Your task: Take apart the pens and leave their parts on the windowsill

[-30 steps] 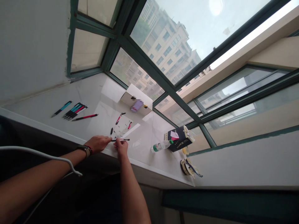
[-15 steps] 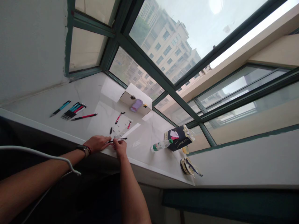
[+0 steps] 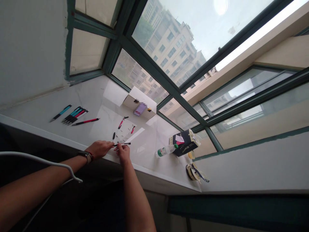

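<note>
Left of the one bottle (image 3: 166, 150), the left hand (image 3: 101, 149) is pinching one slim pen part (image 3: 126, 143), and the right hand (image 3: 124, 153) is gripping it too! Farther left of the bottle, one blue pen (image 3: 61, 113) and one red pen (image 3: 86, 121) are flanking a bunch (image 3: 75, 115) overlapping beyond counting.

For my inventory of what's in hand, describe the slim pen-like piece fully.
The slim pen-like piece is straight and looks like plastic, with a pale stretch and a dark tip poking out past the right hand, whose fingers hold it. Its other end, also dark, meets the left hand; whether that hand pinches it is unclear. It slants slightly near the front edge of the white counter. Finer details are too small to read.
</note>
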`<state>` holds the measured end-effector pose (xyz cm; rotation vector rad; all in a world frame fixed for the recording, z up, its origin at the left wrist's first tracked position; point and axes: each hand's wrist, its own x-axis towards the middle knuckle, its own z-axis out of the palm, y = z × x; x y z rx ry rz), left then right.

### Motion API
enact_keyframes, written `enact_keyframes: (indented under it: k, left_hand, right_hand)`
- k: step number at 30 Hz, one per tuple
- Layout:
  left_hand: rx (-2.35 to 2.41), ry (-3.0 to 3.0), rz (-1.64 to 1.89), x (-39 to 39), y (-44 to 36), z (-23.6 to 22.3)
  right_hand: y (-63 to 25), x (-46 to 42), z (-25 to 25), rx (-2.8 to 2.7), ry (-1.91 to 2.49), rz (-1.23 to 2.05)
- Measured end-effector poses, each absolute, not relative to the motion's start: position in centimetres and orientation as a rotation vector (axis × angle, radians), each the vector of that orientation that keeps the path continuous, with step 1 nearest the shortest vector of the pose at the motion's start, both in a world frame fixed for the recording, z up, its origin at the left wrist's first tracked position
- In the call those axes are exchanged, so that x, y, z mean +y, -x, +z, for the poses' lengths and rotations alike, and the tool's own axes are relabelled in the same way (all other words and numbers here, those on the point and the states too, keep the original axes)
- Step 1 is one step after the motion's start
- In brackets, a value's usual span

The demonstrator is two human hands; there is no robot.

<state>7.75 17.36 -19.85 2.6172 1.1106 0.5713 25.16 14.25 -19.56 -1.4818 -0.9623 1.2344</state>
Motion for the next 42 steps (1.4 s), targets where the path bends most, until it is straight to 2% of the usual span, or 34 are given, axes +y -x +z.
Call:
enact_keyframes:
  k: [12,28,36,42]
  left_hand:
    - [1.166,-2.526,0.600,17.2,-7.8,-20.1]
    - [1.174,-2.621,0.393,17.9,-7.7,-20.9]
    - [1.238,-2.622,0.308,16.8,-8.0,-18.4]
    - [1.276,-2.637,0.348,16.9,-8.2,-18.7]
  right_hand:
    - [-25.5,14.0,-20.1,-1.054,1.548,1.203]
    - [-24.9,15.0,-20.3,-0.942,1.541,1.225]
    - [-24.2,14.6,-19.3,-0.947,1.562,1.200]
    - [-24.1,14.7,-19.4,-0.863,1.563,1.199]
